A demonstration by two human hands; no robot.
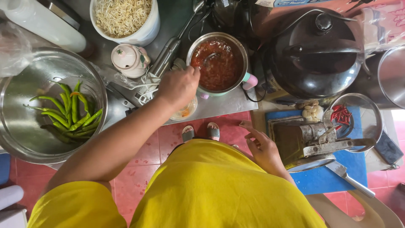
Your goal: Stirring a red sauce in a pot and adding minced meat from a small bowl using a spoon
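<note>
Steel covers the counter (219, 105), and near its front edge stands a small metal pot (217, 63) filled with chunky red sauce; the left hand (178, 88) hangs over the pot's near rim with its fingers curled shut on the handle of a spoon (209, 59), whose bowl sits in the sauce; just beneath that hand, at the counter's front edge, lies a small clear dish (185, 112). The right hand (261, 145) is off the counter, fingers spread loosely and holding nothing, close to the left edge of a blue board (329, 177); on that board rests a metal hand-cranked grinder (310, 141), and behind it a shallow steel bowl (365, 126) with a few red chillies (341, 115); peeled garlic cloves (311, 110) lie at the board's back edge. Toward the counter's left end a large steel bowl (25, 139) holds long green chillies (69, 114); behind it stand a small pale lidded jar (128, 60) and a white tub of bean sprouts (123, 17); a black lidded cooker (314, 55) sits to the right of the pot.
</note>
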